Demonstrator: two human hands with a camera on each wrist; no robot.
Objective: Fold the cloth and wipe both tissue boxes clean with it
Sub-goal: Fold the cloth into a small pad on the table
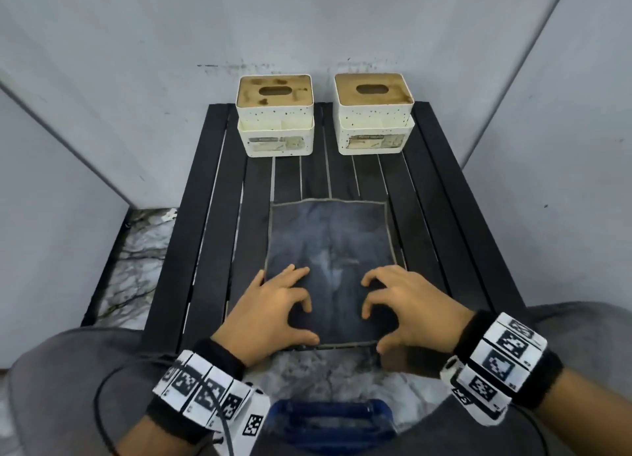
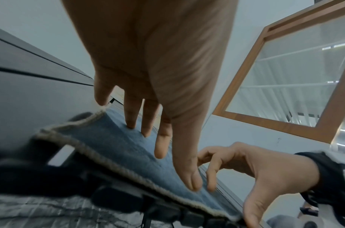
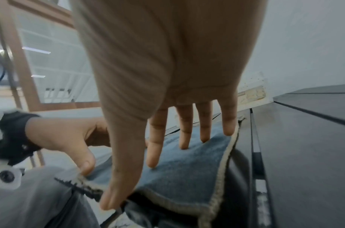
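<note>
1. Looking down from the head view, the cloth (image 1: 329,267) lies flat and unfolded on the slatted table (image 1: 212,216), its long axis running straight away from the person toward the two tissue boxes. The left hand (image 1: 273,313) and right hand (image 1: 408,310) rest on its near end, fingers spread and lightly bent, thumbs at the near hem. Beyond the fingertips, well apart from the cloth, stand the left tissue box (image 1: 275,115) and the right tissue box (image 1: 374,111), both lids blotched brown. I would judge the fold only about to begin and all wiping left to do.

2. From the left wrist view, the left hand's fingers (image 2: 131,117) press down onto the blue cloth (image 2: 117,148), fairly straight, with the thumb lying on the near hem; nothing is curled round the fabric. The right hand (image 2: 251,166) shows to the thumb side, fingers arched.

3. From the right wrist view, the right hand's fingers (image 3: 185,132) stand on the cloth (image 3: 187,169), straight, thumb reaching past the near hem. The little finger sits just inside the side hem. The left hand's (image 3: 66,135) thumb presses the near edge.
</note>
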